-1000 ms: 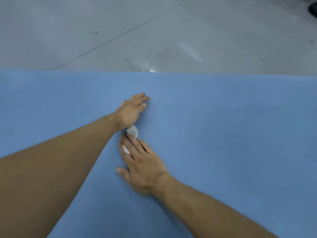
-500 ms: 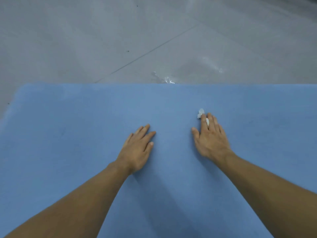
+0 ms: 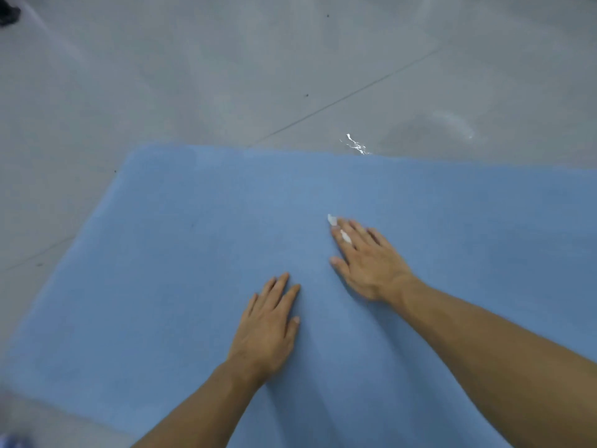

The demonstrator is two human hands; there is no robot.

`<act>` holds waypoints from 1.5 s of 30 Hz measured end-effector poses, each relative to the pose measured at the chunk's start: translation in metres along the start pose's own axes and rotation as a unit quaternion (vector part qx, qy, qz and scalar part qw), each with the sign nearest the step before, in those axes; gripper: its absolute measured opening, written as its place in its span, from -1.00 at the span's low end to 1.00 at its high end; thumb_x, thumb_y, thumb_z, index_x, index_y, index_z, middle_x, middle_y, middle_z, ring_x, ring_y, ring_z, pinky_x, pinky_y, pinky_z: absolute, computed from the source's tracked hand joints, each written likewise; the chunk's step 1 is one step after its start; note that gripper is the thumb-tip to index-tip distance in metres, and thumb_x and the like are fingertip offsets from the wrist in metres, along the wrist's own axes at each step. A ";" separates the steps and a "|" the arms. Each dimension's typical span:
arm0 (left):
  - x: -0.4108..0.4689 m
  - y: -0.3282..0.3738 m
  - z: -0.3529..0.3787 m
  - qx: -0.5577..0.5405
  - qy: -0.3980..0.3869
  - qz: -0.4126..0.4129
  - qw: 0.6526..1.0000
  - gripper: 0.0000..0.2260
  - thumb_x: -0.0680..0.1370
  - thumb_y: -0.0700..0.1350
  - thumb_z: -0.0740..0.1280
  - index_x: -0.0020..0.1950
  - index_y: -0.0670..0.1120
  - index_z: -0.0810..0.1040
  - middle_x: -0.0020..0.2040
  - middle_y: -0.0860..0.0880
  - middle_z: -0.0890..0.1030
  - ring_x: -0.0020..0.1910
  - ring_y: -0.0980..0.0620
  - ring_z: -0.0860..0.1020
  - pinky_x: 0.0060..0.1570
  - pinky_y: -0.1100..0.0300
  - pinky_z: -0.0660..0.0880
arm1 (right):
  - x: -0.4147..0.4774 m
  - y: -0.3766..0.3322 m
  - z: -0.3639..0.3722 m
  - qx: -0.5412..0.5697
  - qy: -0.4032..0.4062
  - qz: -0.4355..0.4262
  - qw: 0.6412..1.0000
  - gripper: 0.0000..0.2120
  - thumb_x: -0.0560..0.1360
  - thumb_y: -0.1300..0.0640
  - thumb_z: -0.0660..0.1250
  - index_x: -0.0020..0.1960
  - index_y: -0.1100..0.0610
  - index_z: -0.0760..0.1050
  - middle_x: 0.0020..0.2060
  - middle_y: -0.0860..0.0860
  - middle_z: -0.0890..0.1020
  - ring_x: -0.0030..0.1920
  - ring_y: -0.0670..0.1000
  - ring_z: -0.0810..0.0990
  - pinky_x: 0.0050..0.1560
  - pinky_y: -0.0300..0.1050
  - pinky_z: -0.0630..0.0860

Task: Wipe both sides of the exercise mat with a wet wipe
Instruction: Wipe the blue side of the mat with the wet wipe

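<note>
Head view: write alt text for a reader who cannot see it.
A person's right hand presses a small white wet wipe onto a blue exercise mat, the wipe mostly hidden under it. The left hand lies flat on the mat, nearer the camera. The mat lies on a grey floor.

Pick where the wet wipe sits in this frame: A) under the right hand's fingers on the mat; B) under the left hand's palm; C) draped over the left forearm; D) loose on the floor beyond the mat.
A: white bits of the wet wipe show between and past the straight fingers of the right hand, which lies flat on the blue exercise mat.
</note>
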State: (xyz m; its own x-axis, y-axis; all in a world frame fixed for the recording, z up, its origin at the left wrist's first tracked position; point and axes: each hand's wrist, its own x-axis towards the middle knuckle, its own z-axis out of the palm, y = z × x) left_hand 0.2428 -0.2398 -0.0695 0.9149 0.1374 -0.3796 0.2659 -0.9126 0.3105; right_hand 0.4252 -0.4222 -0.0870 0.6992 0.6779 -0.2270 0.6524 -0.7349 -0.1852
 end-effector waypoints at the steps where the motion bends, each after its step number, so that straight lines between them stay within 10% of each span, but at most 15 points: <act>1: -0.004 0.002 0.001 0.008 -0.003 0.001 1.000 -0.27 0.51 0.28 -0.21 0.69 0.12 -0.03 0.66 0.18 -0.22 0.64 0.14 -0.23 0.56 0.14 -0.26 | 0.004 0.014 -0.005 0.008 0.006 0.044 0.999 -0.15 0.50 -0.30 -0.37 0.70 0.06 -0.10 0.69 0.01 -0.02 0.68 0.02 -0.07 0.62 0.03 -0.05; 5: -0.019 0.002 0.008 0.047 -0.017 -0.011 0.999 -0.39 0.70 0.11 0.06 0.68 0.15 -0.16 0.64 0.19 -0.32 0.64 0.10 -0.31 0.62 0.04 -0.24 | 0.008 0.032 -0.018 0.018 -0.021 0.096 0.995 -0.32 0.69 -0.22 -0.15 0.70 0.08 -0.17 0.69 0.05 -0.10 0.67 0.06 -0.12 0.63 0.04 -0.07; 12: -0.039 0.000 0.015 0.057 -0.012 0.004 0.998 -0.21 0.40 0.25 -0.36 0.67 0.17 -0.22 0.56 0.21 -0.42 0.59 0.14 -0.37 0.52 0.12 -0.35 | -0.015 -0.034 -0.011 0.034 -0.084 -0.096 0.991 -0.35 0.73 -0.16 -0.02 0.70 0.07 -0.12 0.67 -0.02 -0.24 0.65 -0.04 -0.30 0.61 -0.08 -0.19; 17: -0.054 0.000 0.024 0.043 -0.001 -0.003 0.999 -0.25 0.45 0.23 -0.31 0.68 0.17 -0.17 0.61 0.21 -0.37 0.61 0.13 -0.34 0.54 0.10 -0.31 | -0.043 -0.037 0.000 0.004 -0.106 -0.196 0.975 -0.19 0.53 -0.33 -0.32 0.70 0.01 -0.14 0.65 -0.10 -0.25 0.65 -0.09 -0.28 0.53 -0.22 -0.33; 25: -0.072 0.005 0.028 0.039 -0.016 -0.025 0.999 -0.40 0.62 0.16 -0.17 0.68 0.18 -0.20 0.62 0.21 -0.37 0.54 0.20 -0.41 0.59 0.08 -0.28 | -0.039 0.012 0.004 0.038 -0.017 0.075 0.996 -0.34 0.72 -0.12 -0.03 0.69 0.13 -0.17 0.67 0.07 -0.23 0.67 0.03 -0.21 0.63 -0.04 -0.14; 32: -0.075 0.004 0.030 0.021 -0.009 -0.028 0.999 -0.23 0.43 0.24 -0.32 0.68 0.19 -0.18 0.62 0.23 -0.35 0.59 0.18 -0.36 0.60 0.06 -0.26 | -0.067 -0.064 0.018 0.076 -0.080 -0.124 0.986 -0.32 0.67 -0.04 0.04 0.70 0.04 -0.16 0.67 -0.01 -0.22 0.65 -0.02 -0.28 0.44 -0.28 -0.41; 35: -0.076 0.004 0.028 0.022 -0.020 -0.029 0.999 -0.25 0.44 0.25 -0.31 0.67 0.18 -0.21 0.62 0.23 -0.36 0.55 0.23 -0.39 0.62 0.04 -0.23 | -0.093 -0.077 0.021 0.098 -0.111 -0.196 0.969 -0.15 0.41 -0.14 -0.23 0.70 -0.02 -0.18 0.66 -0.11 -0.24 0.57 -0.20 -0.38 0.40 -0.37 -0.50; 41: -0.077 0.017 0.030 -0.024 0.004 -0.051 0.998 -0.42 0.72 0.02 0.10 0.70 0.12 -0.06 0.66 0.19 -0.26 0.63 0.14 -0.30 0.63 0.02 -0.21 | -0.152 -0.059 0.042 0.042 -0.023 -0.238 0.970 -0.26 0.44 0.08 0.08 0.64 0.04 0.23 0.64 -0.02 0.22 0.63 -0.06 0.09 0.56 -0.11 0.05; 45: -0.066 0.040 0.029 -0.146 0.093 -0.030 0.984 -0.51 0.66 -0.03 0.22 0.61 0.02 0.31 0.62 0.08 0.25 0.63 0.05 0.15 0.59 0.17 0.04 | -0.163 -0.056 0.038 0.247 0.031 -0.164 0.955 -0.39 0.55 0.24 0.05 0.58 -0.02 0.35 0.49 -0.10 0.46 0.45 -0.10 0.44 0.44 -0.22 0.34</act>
State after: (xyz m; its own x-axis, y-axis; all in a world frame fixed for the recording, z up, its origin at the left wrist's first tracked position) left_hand 0.1847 -0.2968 -0.0576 0.9271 0.2812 -0.2479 0.3732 -0.7544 0.5401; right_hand 0.2636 -0.4923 -0.0763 0.5073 0.8614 -0.0265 0.6322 -0.3928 -0.6678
